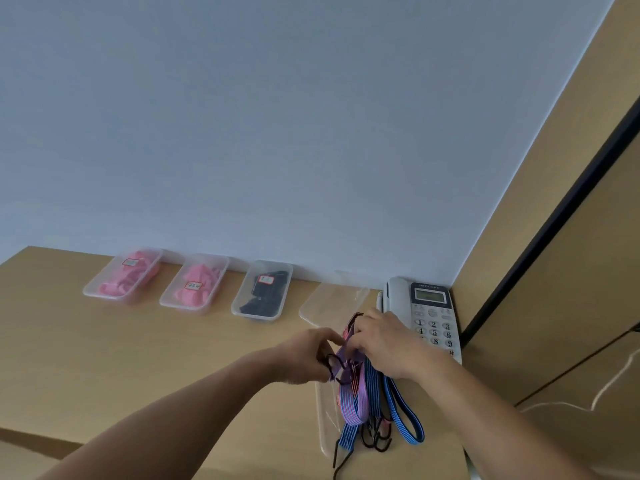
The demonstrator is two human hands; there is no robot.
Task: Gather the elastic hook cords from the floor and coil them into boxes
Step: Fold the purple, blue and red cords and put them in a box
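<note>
Both hands meet over the light wooden desk (138,358), working a bundle of striped elastic cords in purple, pink and blue (358,401) that end in black wire hooks (377,439). The left hand (306,355) has its fingers curled and pinches a purple strand beside a hook, seemingly to keep that end from springing loose. The right hand (386,344), at three o'clock of the left, closes curled fingers over the top of the bundle, probably to hold the fold together. The loops trail toward six o'clock across what looks like a flat clear plastic lid (325,420).

At twelve o'clock of the hands waits an empty clear plastic box (332,299), likely the bundle's destination. At nine o'clock of it, along the wall, stand a labelled clear box of black cords (261,289), a near clear box of pink cords (194,284) and a far clear box of pink cords (123,277), so sorting seems to go by colour. A grey desk telephone (429,313) sits at three o'clock.
</note>
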